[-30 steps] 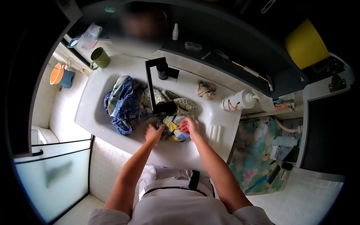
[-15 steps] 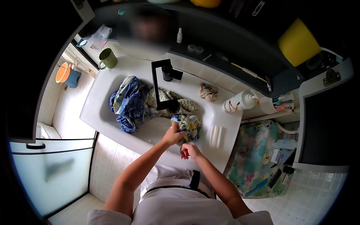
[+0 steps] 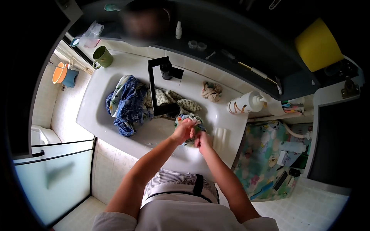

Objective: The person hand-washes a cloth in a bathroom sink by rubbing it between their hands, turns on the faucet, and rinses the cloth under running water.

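A wet cloth with a colourful floral print (image 3: 197, 122) is bunched at the right end of the white sink basin (image 3: 216, 115). My left hand (image 3: 184, 131) is closed on it from the left side. Close beside it, my right hand (image 3: 202, 140) is closed at the cloth's near edge, its fingers slightly blurred. The black square tap (image 3: 152, 86) arches over the basin just beyond my hands. Left of the tap lies a blue patterned garment (image 3: 133, 98), next to a pale cloth with small dark prints (image 3: 189, 104).
A small crumpled cloth (image 3: 211, 91) and a white pump bottle (image 3: 244, 104) stand on the sink's right rim. The green mug (image 3: 103, 57) is at its left back corner. A dark shelf (image 3: 227, 57) with small items runs along the wall. A mirror-like glass door (image 3: 58, 181) is at left.
My right hand has moved up and inward to the floral cloth, beside my left hand. My left hand has shifted slightly upward. The whole view has shifted a little.
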A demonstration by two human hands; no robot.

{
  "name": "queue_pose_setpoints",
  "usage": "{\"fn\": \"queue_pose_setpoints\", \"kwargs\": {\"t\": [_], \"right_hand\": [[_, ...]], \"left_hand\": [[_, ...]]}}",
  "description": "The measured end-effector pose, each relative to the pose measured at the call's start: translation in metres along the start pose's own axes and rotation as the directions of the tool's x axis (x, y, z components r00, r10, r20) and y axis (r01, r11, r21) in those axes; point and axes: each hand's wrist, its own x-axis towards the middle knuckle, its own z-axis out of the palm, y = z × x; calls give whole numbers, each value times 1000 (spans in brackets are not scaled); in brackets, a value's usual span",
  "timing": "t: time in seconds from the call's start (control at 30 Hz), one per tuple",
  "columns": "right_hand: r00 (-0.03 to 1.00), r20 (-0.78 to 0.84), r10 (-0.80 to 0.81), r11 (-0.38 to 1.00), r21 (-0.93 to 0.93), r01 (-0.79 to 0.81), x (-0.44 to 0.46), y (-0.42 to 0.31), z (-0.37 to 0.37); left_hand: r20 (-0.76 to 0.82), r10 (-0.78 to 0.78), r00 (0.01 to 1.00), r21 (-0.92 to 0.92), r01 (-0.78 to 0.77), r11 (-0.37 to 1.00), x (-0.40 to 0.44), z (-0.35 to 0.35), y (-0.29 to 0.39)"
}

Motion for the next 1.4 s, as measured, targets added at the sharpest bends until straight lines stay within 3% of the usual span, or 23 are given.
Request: {"fn": "queue_pose_setpoints", "kwargs": {"t": [0.07, 0.1, 0.2, 0.3, 0.33, 0.4, 0.5, 0.53, 0.57, 0.6, 0.7, 0.73, 0.83, 0.9, 1.07, 1.1, 1.17, 1.2, 1.27, 1.3, 1.33, 1.4], "right_hand": [[992, -115, -56, 998, -19, 54, -2, 6, 25], [994, -101, -46, 999, -31, 43, -1, 11, 35], [987, -161, 10, 998, -66, -21, 12, 11, 51], [990, -35, 137, 987, 93, -133, 32, -1, 52], [993, 46, 109, 989, 92, -113, 34, -4, 54], [994, 2, 114, 992, 47, -114, 38, -7, 57], [995, 84, 57, 996, 60, -62, 55, 9, 39], [977, -78, -201, 941, -293, 170, 50, 10, 40], [865, -141, -481, 721, -625, 299, 42, 16, 40], [684, -95, -723, 394, -871, 295, 33, 24, 39], [194, 371, -908, -194, -783, 590, -9, 19, 51], [214, 441, -871, -249, -774, 582, -17, 22, 55], [167, 667, -726, -550, -710, 440, -12, 21, 56], [196, 740, -643, -668, -668, 328, -3, 26, 54], [289, 697, -656, -629, -717, 302, 1, 31, 54], [289, 691, -662, -631, -723, 281, 2, 33, 55], [234, 684, -691, -623, -727, 288, 4, 36, 61], [287, 664, -691, -600, -748, 284, -4, 35, 69], [400, 609, -685, -548, -792, 269, -35, 31, 85], [341, 623, -704, -510, -778, 368, -46, 33, 98], [403, 654, -641, -389, -729, 564, -41, 37, 111], [458, 746, -484, -49, -545, 837, -26, 46, 144]], "left_hand": [[7, 50, 999, 222, -51, 974, 15, -25, -4], [-17, 46, 999, 216, -41, 976, 14, -26, 1], [-194, 177, 965, 406, -85, 910, 27, -31, 1], [-224, 215, 951, 414, -107, 904, 41, -35, 2], [-218, 109, 970, 357, -25, 934, 38, -30, 10], [-180, 124, 976, 314, -62, 947, 46, -37, 11], [-283, 235, 930, 435, -94, 895, 47, -36, 3], [-231, 291, 928, 561, -117, 820, 46, -39, 1], [-124, 473, 872, 725, -246, 644, 48, -47, -4], [7, 611, 791, 844, -333, 421, 46, -56, -10], [14, 595, 803, 946, -202, 251, -7, -56, -1], [35, 619, 785, 962, -193, 191, -12, -78, -4], [-89, 634, 768, 977, -55, 204, -56, -101, 4], [-93, 655, 749, 968, -85, 235, -76, -122, 12], [14, 792, 611, 979, -169, 113, -100, -128, 52], [1, 737, 676, 986, -125, 114, -103, -125, 65], [227, 823, 521, 972, -172, -160, -106, -114, 86], [337, 836, 433, 941, -171, -291, -108, -109, 96], [389, 840, 378, 918, -81, -388, -112, -101, 121], [372, 852, 368, 912, 26, -410, -117, -96, 132], [361, 864, 351, 895, 131, -427, -118, -93, 143], [284, 856, 431, 884, 227, -408, -116, -100, 165]]}}
